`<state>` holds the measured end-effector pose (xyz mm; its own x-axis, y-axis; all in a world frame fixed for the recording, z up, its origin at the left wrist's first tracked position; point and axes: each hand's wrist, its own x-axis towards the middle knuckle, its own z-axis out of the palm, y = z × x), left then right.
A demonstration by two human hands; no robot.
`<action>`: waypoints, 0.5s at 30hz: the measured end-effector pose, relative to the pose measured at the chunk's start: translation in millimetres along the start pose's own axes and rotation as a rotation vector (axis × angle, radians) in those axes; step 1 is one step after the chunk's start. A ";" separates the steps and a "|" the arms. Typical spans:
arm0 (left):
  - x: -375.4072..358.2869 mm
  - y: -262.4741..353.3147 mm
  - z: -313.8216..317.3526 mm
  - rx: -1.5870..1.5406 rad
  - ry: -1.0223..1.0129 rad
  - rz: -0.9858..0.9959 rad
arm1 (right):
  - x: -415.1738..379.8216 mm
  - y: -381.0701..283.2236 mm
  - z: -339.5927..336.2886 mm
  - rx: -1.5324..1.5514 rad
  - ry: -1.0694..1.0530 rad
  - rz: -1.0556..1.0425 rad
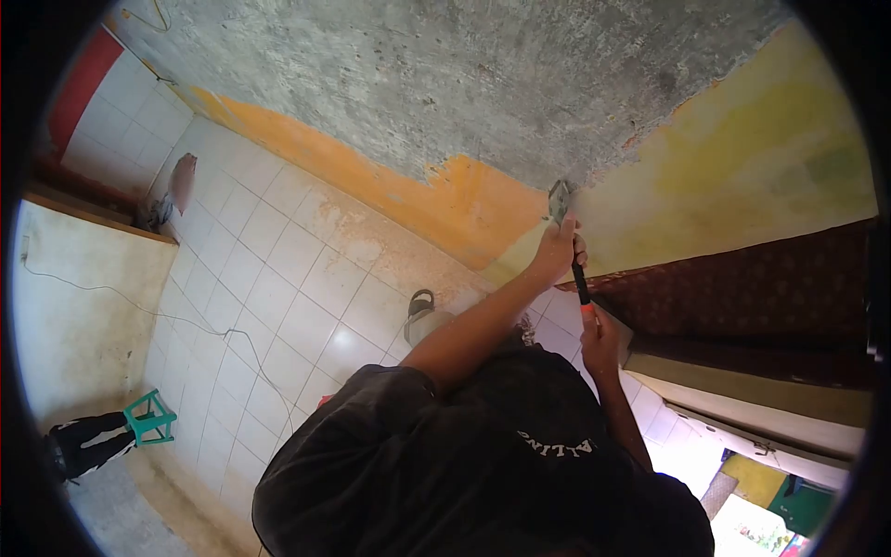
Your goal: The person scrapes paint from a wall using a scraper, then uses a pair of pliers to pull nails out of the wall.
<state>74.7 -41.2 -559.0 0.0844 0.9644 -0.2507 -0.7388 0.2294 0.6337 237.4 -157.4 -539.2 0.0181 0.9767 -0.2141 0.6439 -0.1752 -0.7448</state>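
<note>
My left hand (557,252) is closed around the upper part of a long tool, just below its grey head (558,200). The head touches or nearly touches the wall where bare grey plaster (445,84) meets yellow-green paint (742,148). Lower down, my right hand (600,345) is wrapped round the tool's handle near an orange band (587,311). The black shaft (581,283) shows between both hands. Orange paint (473,200) with a ragged edge lies left of the tool head. What kind of tool it is cannot be made out.
White floor tiles (269,278) carry pale dust near the wall. A sandalled foot (421,303) shows below it. A thin cable (227,332) crosses the floor. A green stool (150,418) stands at lower left. Dark reddish cloth (742,297) and a pale ledge (780,395) are at right.
</note>
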 end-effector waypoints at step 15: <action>-4.1 -3.1 3.8 0.024 0.036 -0.049 | -10.7 4.0 6.0 0.178 -0.010 0.132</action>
<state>79.2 -45.4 -557.2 0.0960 0.9466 -0.3077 -0.7180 0.2800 0.6372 235.2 -169.3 -543.7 0.0854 0.9427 -0.3226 0.4911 -0.3215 -0.8096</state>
